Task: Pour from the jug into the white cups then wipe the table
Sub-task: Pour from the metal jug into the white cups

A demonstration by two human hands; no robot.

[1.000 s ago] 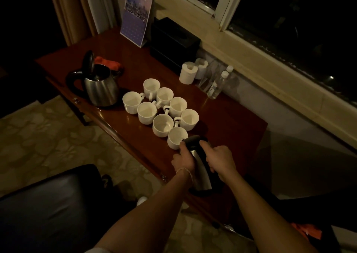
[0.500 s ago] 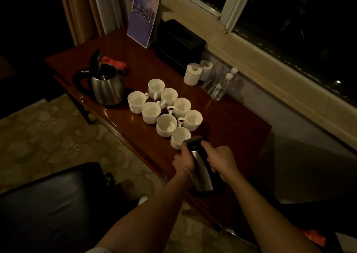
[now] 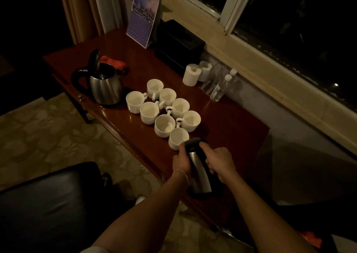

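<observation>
From the head view, in dim light, a steel jug (image 3: 198, 172) stands on the near end of the dark red bench (image 3: 231, 129), its black top just beside the nearest cup. The left hand (image 3: 181, 162) is wrapped round the jug's left side, fingers curled on the body. The right hand (image 3: 220, 161) grips the jug's right side near the top, thumb lying over the black lid; the handle itself is hidden under that hand.

Eight white cups (image 3: 168, 109) sit in two rows running away from the jug, packed close, some handles touching neighbours. Whether they hold anything I cannot tell.

Past them, a kettle (image 3: 105, 86) stands near the bench's front edge with its lid tipped up. A red cloth (image 3: 114, 61) lies just behind it. Towards the window sit two paper rolls (image 3: 192, 75), two bottles (image 3: 222, 87), a black box (image 3: 179, 46) and a calendar (image 3: 144, 17) stood upright. A black chair (image 3: 48, 208) fills the lower left.
</observation>
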